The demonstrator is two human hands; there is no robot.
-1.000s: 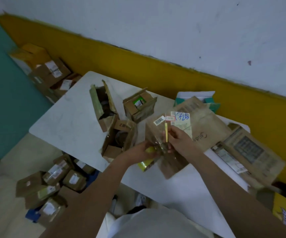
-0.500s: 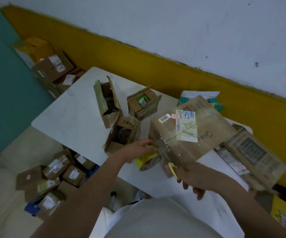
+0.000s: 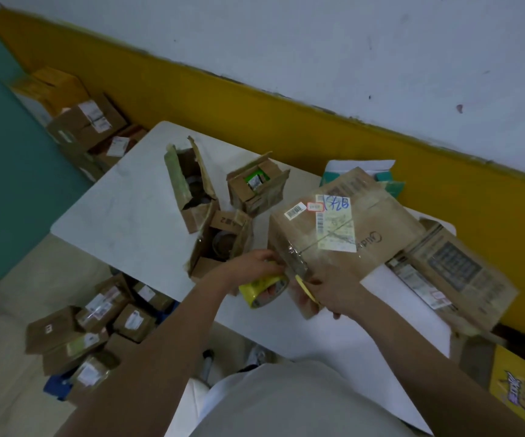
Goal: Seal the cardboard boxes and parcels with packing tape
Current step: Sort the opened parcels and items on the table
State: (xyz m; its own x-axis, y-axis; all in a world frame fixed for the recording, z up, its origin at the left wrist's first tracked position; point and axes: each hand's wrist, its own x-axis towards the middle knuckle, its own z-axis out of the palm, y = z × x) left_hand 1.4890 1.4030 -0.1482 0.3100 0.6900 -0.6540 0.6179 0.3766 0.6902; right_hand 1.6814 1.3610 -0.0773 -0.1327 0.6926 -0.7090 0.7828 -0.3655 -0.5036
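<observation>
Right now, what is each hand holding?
Left hand grips the yellow roll of packing tape.
Right hand grips a thin yellow tool, likely a cutter.

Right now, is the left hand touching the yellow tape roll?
Touching. The head view shows the left hand gripping the yellow tape roll from above, curled over its rim. The right hand holds a yellow-handled tool.

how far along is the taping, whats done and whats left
Done: the big box has clear tape along its top seam. In hand: the left hand holds the tape roll at that box's near corner, and the right hand grips a yellow tool at the tape, probably to cut it. Left: three small boxes on the table stand open.
</observation>
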